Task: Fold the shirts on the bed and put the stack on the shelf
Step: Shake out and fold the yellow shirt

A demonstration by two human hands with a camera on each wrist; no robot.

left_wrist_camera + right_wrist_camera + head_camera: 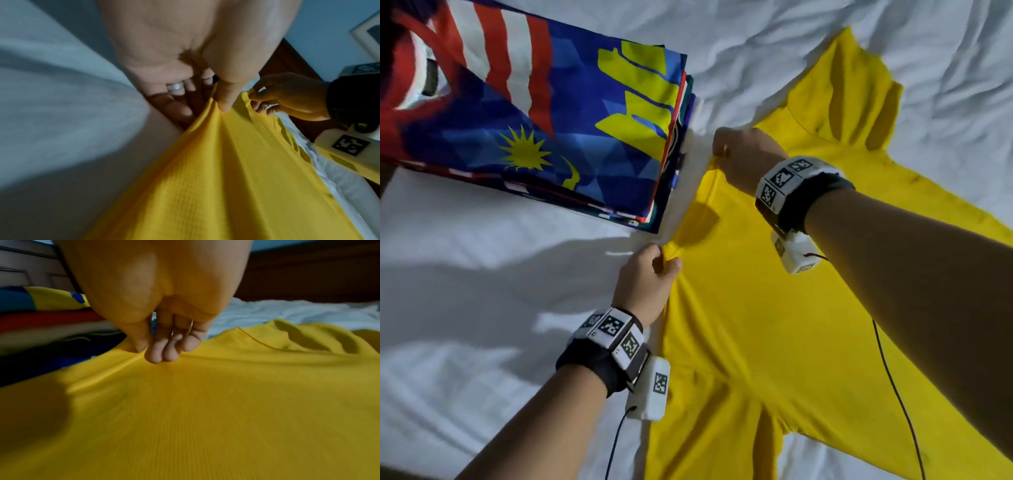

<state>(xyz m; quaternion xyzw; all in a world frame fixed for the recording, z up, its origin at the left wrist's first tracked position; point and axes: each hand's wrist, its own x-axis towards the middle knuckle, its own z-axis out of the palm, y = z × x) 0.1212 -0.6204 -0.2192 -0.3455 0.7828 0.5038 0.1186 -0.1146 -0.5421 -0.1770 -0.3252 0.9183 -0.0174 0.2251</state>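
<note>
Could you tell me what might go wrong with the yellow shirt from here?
1. Both hands, left and right, only pinch the yellow shirt at its edge, so the cloth might slip free.
2. That edge lies close beside the folded stack; lifting it could nudge the stack askew.
3. The far sleeve is rumpled, so creases may get folded in.
</note>
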